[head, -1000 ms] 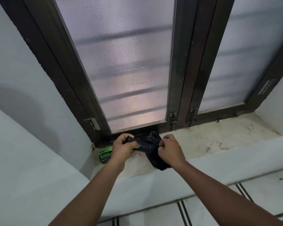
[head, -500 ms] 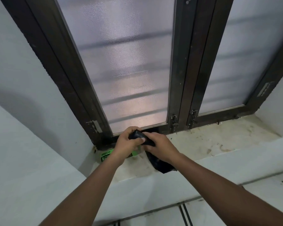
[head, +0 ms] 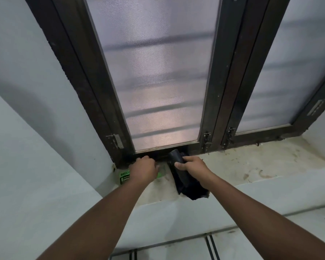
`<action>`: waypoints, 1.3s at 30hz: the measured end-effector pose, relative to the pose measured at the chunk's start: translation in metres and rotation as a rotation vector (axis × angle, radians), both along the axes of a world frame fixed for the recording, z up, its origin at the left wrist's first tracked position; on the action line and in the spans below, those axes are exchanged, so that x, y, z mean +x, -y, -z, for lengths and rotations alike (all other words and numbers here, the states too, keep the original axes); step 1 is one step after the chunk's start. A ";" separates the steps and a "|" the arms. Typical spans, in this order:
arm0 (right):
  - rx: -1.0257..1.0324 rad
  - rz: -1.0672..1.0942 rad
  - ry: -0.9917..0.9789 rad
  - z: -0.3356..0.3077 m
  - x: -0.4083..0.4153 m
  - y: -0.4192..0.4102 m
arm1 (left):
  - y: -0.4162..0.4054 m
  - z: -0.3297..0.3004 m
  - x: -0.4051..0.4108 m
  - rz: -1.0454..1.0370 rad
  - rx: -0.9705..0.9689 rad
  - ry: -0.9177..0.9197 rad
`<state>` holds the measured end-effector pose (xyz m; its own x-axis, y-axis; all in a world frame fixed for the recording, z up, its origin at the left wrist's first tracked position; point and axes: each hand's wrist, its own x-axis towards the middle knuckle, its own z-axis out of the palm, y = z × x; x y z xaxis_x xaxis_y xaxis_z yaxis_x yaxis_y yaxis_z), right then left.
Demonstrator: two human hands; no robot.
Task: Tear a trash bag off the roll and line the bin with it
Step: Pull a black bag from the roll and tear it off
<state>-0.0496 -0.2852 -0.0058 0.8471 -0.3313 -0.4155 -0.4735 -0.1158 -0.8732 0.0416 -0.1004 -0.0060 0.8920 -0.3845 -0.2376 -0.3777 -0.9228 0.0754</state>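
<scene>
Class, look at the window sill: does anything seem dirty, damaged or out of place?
Yes. The window sill is stained with brown marks, and the green label lies loose in its left corner, off the black bag roll held by the right hand.

Open sill [head: 251, 166] right; window frame [head: 219, 109] behind.

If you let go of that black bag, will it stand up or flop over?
It would probably flop: below the right hand the black bag droops in soft crumpled folds over the sill edge. It looks thin, so likely very light. The rolled part gripped above seems firmer and might roll if set down.
</scene>
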 end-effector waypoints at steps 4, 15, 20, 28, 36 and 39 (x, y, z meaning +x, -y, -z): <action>0.140 0.035 -0.060 -0.005 0.004 0.002 | -0.004 -0.008 -0.004 -0.045 -0.145 0.130; 0.361 0.039 -0.100 -0.023 0.001 0.014 | -0.008 -0.024 -0.017 -0.450 -1.107 -0.023; 0.395 0.072 -0.144 -0.021 0.000 0.014 | 0.004 -0.019 -0.030 -0.408 -1.211 0.057; 0.093 0.030 -0.030 -0.046 -0.005 0.023 | 0.003 0.003 -0.044 -0.202 -1.021 -0.050; -0.248 -0.176 0.231 -0.087 0.004 0.017 | 0.021 0.000 -0.053 -0.341 -1.201 -0.087; -0.425 -0.319 0.270 -0.096 0.007 0.006 | 0.027 0.000 -0.054 -0.394 -1.199 -0.094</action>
<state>-0.0430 -0.2914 0.0905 0.9894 -0.1332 -0.0578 -0.1252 -0.5816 -0.8038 -0.0125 -0.1276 -0.0056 0.9934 -0.1146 0.0070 -0.0419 -0.3054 0.9513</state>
